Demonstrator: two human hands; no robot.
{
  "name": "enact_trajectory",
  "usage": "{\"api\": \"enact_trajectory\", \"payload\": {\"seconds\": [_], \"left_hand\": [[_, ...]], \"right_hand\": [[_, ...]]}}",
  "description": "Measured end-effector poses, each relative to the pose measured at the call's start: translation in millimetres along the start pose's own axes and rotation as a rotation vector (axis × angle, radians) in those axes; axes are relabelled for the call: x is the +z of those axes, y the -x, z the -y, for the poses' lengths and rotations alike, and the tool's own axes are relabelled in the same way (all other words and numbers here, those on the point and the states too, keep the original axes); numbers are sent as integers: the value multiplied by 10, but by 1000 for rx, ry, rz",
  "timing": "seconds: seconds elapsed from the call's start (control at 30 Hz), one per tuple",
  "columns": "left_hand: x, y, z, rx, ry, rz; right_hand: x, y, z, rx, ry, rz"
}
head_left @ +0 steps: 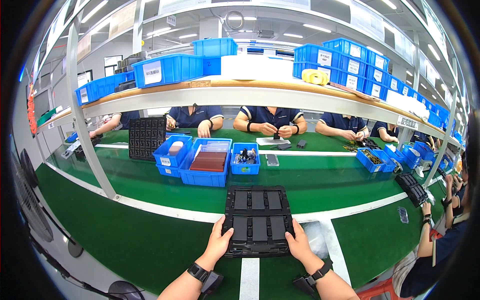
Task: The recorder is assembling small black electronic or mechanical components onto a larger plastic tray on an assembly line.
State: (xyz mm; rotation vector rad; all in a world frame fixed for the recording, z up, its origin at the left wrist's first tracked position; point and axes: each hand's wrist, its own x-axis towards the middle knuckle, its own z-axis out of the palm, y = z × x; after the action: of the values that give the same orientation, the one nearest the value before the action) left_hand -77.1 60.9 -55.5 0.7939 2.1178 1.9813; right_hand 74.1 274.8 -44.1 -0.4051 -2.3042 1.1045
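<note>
A black plastic tray (258,255) is held level between my two hands above the green tabletop. Several flat black rectangular pieces (259,228) sit in its pockets, in two rows of three. My left hand (218,241) grips the tray's left edge, thumb on top near the front corner. At the right edge my right hand (300,241) grips the same way. Each wrist wears a black strap with a dark box hanging from it. The fingers under the tray are hidden.
Ahead stand blue bins (205,172) with brown sheets, white pieces and small parts. Another black tray (146,137) leans upright beside them. A shelf (250,93) spans above, carrying more blue bins. Co-workers sit opposite and at the right. A clear plastic bag (316,237) lies near my right hand.
</note>
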Motion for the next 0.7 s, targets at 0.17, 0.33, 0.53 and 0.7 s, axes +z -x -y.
{"api": "enact_trajectory", "payload": {"seconds": [0.17, 0.33, 0.53, 0.7], "left_hand": [[3, 4, -24, -4, -4, -5], [-1, -2, 21, 8, 16, -6], [1, 1, 0, -2, 13, -3], [9, 9, -47, 0, 6, -5]], "right_hand": [[5, -2, -17, -5, -6, -4], [5, -4, -10, -9, -5, -5], [-4, -1, 13, -8, -3, -4], [5, 2, -14, -8, -3, -6]]}}
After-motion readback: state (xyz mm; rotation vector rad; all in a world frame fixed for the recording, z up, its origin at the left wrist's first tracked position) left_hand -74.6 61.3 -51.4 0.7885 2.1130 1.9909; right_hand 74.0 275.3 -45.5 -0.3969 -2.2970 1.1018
